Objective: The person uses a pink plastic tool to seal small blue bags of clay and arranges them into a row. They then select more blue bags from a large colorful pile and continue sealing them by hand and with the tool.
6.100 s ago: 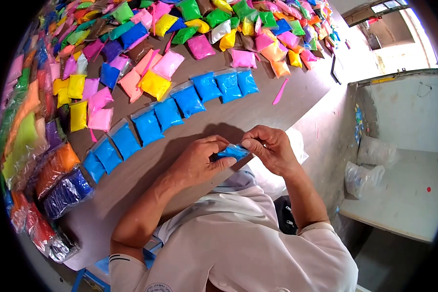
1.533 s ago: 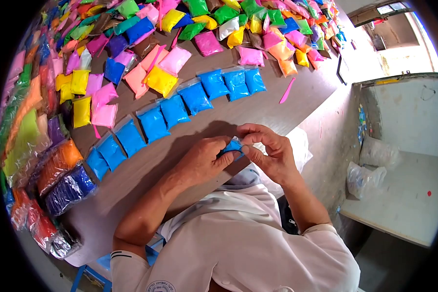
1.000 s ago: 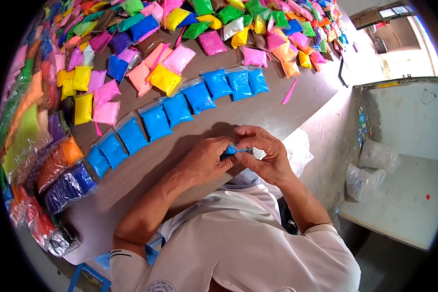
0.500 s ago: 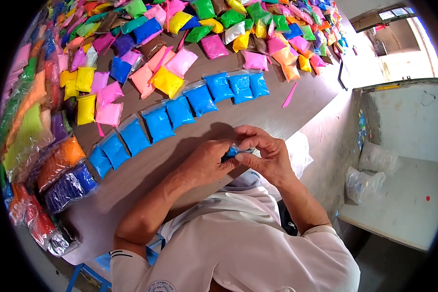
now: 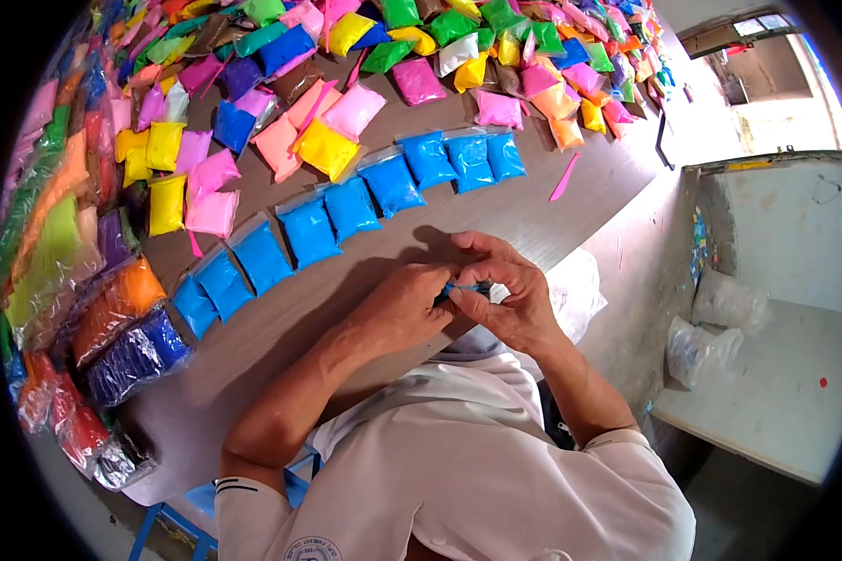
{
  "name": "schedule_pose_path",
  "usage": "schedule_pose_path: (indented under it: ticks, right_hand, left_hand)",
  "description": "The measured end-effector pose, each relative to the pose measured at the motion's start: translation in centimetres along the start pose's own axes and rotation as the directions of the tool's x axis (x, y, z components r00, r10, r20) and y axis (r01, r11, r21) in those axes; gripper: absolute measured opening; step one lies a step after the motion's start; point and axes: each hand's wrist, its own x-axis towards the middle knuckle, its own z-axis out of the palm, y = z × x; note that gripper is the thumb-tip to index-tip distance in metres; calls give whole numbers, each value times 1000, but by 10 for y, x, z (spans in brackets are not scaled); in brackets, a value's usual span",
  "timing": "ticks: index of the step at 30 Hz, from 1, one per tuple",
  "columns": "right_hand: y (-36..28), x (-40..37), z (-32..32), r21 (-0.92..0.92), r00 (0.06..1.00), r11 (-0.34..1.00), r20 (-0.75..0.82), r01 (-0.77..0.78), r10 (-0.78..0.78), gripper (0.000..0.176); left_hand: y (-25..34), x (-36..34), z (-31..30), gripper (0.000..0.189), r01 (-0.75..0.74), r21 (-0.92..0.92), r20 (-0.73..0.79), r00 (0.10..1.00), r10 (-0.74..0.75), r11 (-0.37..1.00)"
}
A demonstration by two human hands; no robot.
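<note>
Between my two hands is a small blue packet in clear plastic (image 5: 452,289), mostly hidden by the fingers. My left hand (image 5: 410,301) is closed on its left side. With thumb and forefinger, my right hand (image 5: 507,292) pinches the packet's right side, other fingers raised and curled. Both hands are above the table's near edge, in front of my shirt. Beyond them, a curved row of several flat blue packets (image 5: 310,233) lies on the brown table (image 5: 281,360), not touched by either hand.
A large heap of coloured packets (image 5: 416,82) covers the far side of the table. Bundled packets in clear wrap (image 5: 138,360) line the left edge. A pink plastic stick (image 5: 564,178) lies at the right. Clear plastic bags (image 5: 704,351) stand on a pale surface beyond.
My fingers have shifted slightly around the blue packet, and less of it shows now. The view has moved a little; the row of packets lies as before.
</note>
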Motion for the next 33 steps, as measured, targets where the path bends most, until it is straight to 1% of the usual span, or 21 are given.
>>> schedule_pose_path:
  ticks: [3, 6, 9, 13, 16, 19, 22, 25, 27, 30, 33]
  right_hand:
    - [8, 2, -7, -50, 995, 994, 32, 99, -98, 20]
    - [3, -1, -6, 71, 993, 992, -60, 106, -102, 23]
    - [7, -9, -18, 27, 993, 996, -84, 82, -79, 27]
    - [12, -14, -23, 11, 987, 989, -62, 149, -148, 28]
    - [2, -13, -22, -75, 983, 984, -71, 164, -169, 24]
    - [-4, -10, -25, -296, 957, 917, -29, 268, -290, 24]
    - [-9, -9, -29, -439, 943, 841, 44, 315, -331, 27]
    - [-15, -6, -30, -523, 926, 775, 80, 355, -370, 29]
    - [-12, -8, -28, -542, 919, 758, 73, 363, -387, 31]
    - [-9, -9, -24, -568, 906, 732, 63, 376, -418, 32]
    - [-6, -11, -21, -580, 891, 713, 47, 393, -452, 33]
  left_hand:
    - [-2, 1, 1, 26, -10, 40, 6, 1000, 9, 999]
    - [0, 1, -2, 24, 9, -54, 16, 1000, -8, 999]
    - [7, 1, -4, 24, 25, 12, 34, 999, -25, 1000]
    - [5, 1, -1, 26, 7, 28, 34, 999, -8, 1000]
    - [6, 1, 0, 28, 4, 10, 12, 1000, -4, 1000]
    - [5, 1, 0, 28, -31, -12, -9, 999, 31, 999]
    - [1, 1, 3, 26, -81, -19, -31, 996, 80, 997]
    - [0, 0, 4, 26, -86, -2, -32, 996, 86, 996]
    - [-2, 1, 5, 27, -91, 4, -46, 995, 92, 996]
    - [1, 1, 4, 27, -71, -14, -50, 996, 70, 997]
    - [7, 1, 1, 27, -7, -36, -27, 1000, 6, 999]
